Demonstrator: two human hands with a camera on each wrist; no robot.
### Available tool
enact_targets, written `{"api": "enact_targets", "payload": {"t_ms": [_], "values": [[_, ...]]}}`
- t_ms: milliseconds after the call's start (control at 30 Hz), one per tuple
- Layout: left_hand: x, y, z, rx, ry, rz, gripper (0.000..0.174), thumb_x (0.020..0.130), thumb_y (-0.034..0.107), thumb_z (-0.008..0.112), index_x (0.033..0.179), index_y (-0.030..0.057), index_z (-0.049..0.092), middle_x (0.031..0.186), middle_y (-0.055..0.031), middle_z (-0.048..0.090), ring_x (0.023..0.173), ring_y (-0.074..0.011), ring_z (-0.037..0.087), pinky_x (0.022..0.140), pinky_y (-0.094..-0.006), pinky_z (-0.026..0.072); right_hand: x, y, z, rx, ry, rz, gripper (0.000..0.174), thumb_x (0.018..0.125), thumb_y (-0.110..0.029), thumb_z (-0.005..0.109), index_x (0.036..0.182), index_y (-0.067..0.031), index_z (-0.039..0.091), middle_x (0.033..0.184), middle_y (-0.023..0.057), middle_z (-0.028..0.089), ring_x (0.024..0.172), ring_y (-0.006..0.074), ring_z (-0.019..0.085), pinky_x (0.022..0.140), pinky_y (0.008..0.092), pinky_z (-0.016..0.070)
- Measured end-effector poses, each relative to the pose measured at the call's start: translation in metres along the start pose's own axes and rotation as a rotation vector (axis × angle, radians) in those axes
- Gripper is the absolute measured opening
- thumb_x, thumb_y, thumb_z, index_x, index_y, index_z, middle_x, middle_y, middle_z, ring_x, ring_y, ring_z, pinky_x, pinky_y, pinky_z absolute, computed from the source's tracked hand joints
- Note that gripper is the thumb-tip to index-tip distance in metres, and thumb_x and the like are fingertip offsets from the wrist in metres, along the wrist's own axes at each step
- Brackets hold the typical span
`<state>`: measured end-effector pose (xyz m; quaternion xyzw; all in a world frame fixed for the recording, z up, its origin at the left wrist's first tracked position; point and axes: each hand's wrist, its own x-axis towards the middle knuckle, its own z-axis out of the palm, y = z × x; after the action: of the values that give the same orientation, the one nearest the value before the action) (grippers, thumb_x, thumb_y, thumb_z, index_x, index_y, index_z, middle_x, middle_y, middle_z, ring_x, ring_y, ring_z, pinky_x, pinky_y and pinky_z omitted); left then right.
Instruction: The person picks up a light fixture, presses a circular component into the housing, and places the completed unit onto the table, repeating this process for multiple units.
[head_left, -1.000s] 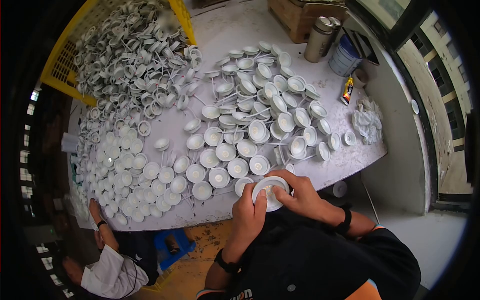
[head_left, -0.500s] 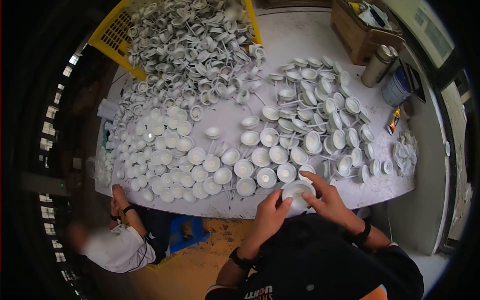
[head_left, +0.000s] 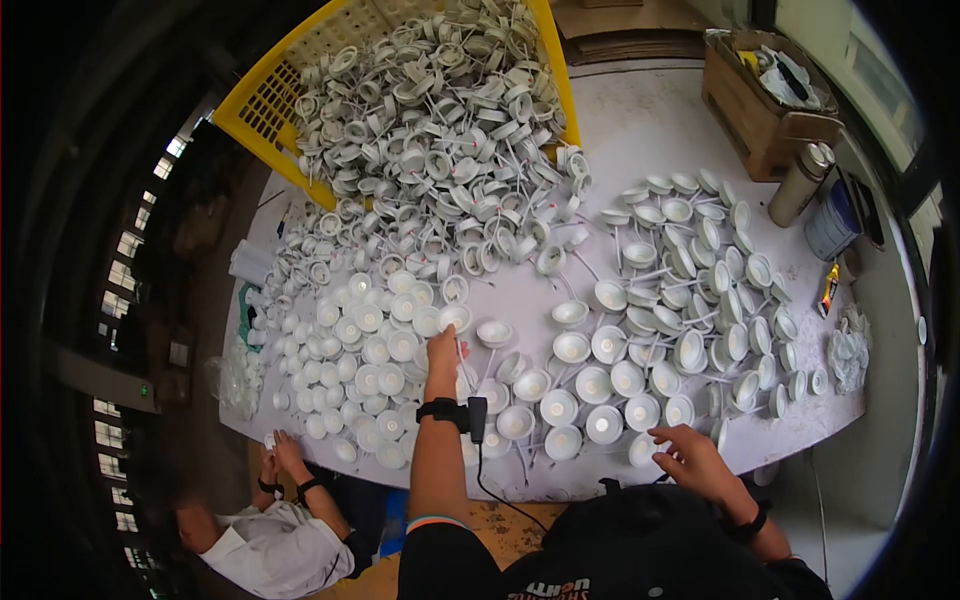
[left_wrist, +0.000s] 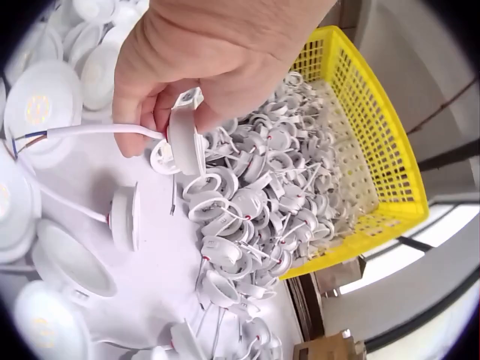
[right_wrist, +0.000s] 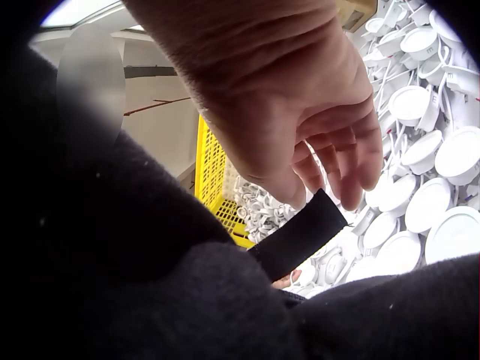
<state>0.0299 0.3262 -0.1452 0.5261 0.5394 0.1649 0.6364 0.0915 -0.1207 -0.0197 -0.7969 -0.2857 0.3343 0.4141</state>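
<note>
My left hand (head_left: 443,352) reaches over the table and pinches a round white lamp (head_left: 453,318) among other lamps. In the left wrist view, thumb and fingers of the left hand (left_wrist: 202,67) grip this lamp (left_wrist: 185,142) by its rim, tilted on edge, its white cable running leftward to bare wire ends. Near the front edge my right hand (head_left: 697,463) hovers with loosely bent fingers, beside a lamp (head_left: 645,448) lying face up. Nothing shows between the fingers of the right hand (right_wrist: 300,127) in the right wrist view.
A yellow crate (head_left: 440,20) spills white rings at the back. Lamps spread left and right across the table (head_left: 630,110). A cardboard box (head_left: 765,125), a metal flask (head_left: 797,188) and a blue can (head_left: 832,225) stand back right. Another person (head_left: 285,530) sits front left.
The lamp that both hands held is no longer between them. My left hand has moved forward and left and now grips a lamp; the right stays near the front edge, empty. The head view has shifted.
</note>
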Motion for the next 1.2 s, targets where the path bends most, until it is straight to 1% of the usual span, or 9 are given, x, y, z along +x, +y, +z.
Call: {"api": "enact_targets", "payload": {"t_ms": [200, 300, 367, 567, 633, 700, 967, 1067, 1200], "values": [[0.056, -0.053, 0.027, 0.164, 0.194, -0.042, 0.037, 0.075, 0.012, 0.055, 0.107, -0.0043, 0.045, 0.089, -0.0174, 0.053, 0.075, -0.0307, 0.058, 0.065, -0.0401, 0.0509, 0.019, 0.000, 0.006, -0.076, 0.022, -0.001, 0.034, 0.076, -0.012, 0.063, 0.109, -0.0067, 0.056, 0.088, 0.0112, 0.060, 0.069, 0.0222, 0.061, 0.061, 0.0318, 0.0498], [0.047, -0.052, 0.038, 0.611, 0.358, 0.138, 0.048, 0.073, 0.013, 0.057, 0.115, -0.0044, 0.043, 0.103, -0.0220, 0.052, 0.092, -0.0369, 0.054, 0.082, -0.0453, 0.0445, 0.028, -0.001, 0.008, -0.072, 0.013, 0.003, 0.032, 0.076, -0.010, 0.063, 0.107, -0.0061, 0.057, 0.086, 0.0118, 0.060, 0.069, 0.0223, 0.061, 0.060, 0.0314, 0.0504], [0.011, -0.007, 0.052, 0.790, 0.349, 0.137, 0.058, 0.072, 0.020, 0.061, 0.124, 0.0058, 0.039, 0.128, -0.0248, 0.033, 0.117, -0.0369, 0.036, 0.096, -0.0456, 0.0322, 0.033, 0.001, 0.009, -0.075, 0.007, -0.019, 0.031, 0.075, -0.010, 0.063, 0.106, -0.0060, 0.057, 0.084, 0.0121, 0.059, 0.067, 0.0227, 0.061, 0.059, 0.0317, 0.0502], [0.050, 0.006, 0.052, 0.925, 0.389, 0.510, 0.036, 0.070, 0.022, 0.064, 0.105, 0.0156, 0.060, 0.132, -0.0220, 0.031, 0.123, -0.0391, 0.028, 0.098, -0.0480, 0.0290, 0.048, -0.004, 0.005, -0.118, -0.026, -0.002, 0.031, 0.076, -0.011, 0.064, 0.106, -0.0064, 0.056, 0.086, 0.0122, 0.059, 0.069, 0.0243, 0.062, 0.061, 0.0342, 0.0496], [0.071, 0.003, 0.044, 0.965, 0.421, 0.503, 0.031, 0.070, 0.024, 0.064, 0.098, 0.0096, 0.064, 0.123, -0.0236, 0.044, 0.116, -0.0376, 0.039, 0.095, -0.0446, 0.0343, 0.051, -0.007, 0.003, -0.106, -0.022, 0.010, 0.031, 0.076, -0.010, 0.064, 0.106, -0.0061, 0.056, 0.086, 0.0125, 0.059, 0.069, 0.0246, 0.062, 0.061, 0.0344, 0.0495], [0.081, 0.006, 0.035, 0.812, 0.089, 0.314, 0.033, 0.072, 0.025, 0.063, 0.098, 0.0053, 0.064, 0.104, -0.0243, 0.056, 0.102, -0.0355, 0.052, 0.089, -0.0400, 0.0407, 0.052, -0.007, 0.001, -0.087, -0.014, 0.018, 0.031, 0.076, -0.010, 0.064, 0.106, -0.0059, 0.056, 0.085, 0.0128, 0.059, 0.069, 0.0248, 0.062, 0.061, 0.0346, 0.0494], [0.002, 0.050, 0.031, 0.525, 0.401, 0.770, 0.017, 0.078, 0.007, 0.056, 0.094, 0.0020, 0.059, 0.093, -0.0102, 0.060, 0.070, -0.0220, 0.054, 0.068, -0.0332, 0.0454, 0.041, -0.008, 0.003, -0.100, 0.000, -0.108, 0.030, 0.077, -0.009, 0.062, 0.107, -0.0052, 0.056, 0.084, 0.0133, 0.059, 0.068, 0.0235, 0.061, 0.061, 0.0328, 0.0491], [-0.061, 0.075, 0.030, 0.069, -0.008, 0.822, 0.012, 0.078, -0.002, 0.051, 0.089, 0.0024, 0.054, 0.093, -0.0009, 0.053, 0.065, -0.0050, 0.042, 0.061, -0.0199, 0.0395, 0.033, -0.010, -0.001, 0.031, -0.005, -0.107, 0.031, 0.080, -0.012, 0.061, 0.110, -0.0040, 0.056, 0.083, 0.0103, 0.061, 0.068, 0.0178, 0.061, 0.060, 0.0299, 0.0484], [-0.196, 0.105, 0.047, 0.268, -0.411, 0.655, 0.030, 0.077, -0.006, 0.049, 0.105, 0.0025, 0.045, 0.101, -0.0043, 0.052, 0.074, -0.0083, 0.049, 0.066, -0.0216, 0.0420, 0.026, -0.022, -0.010, 0.514, -0.010, -0.003, 0.031, 0.084, -0.015, 0.058, 0.113, -0.0029, 0.055, 0.080, 0.0042, 0.059, 0.066, 0.0095, 0.055, 0.057, 0.0242, 0.0451]]}}
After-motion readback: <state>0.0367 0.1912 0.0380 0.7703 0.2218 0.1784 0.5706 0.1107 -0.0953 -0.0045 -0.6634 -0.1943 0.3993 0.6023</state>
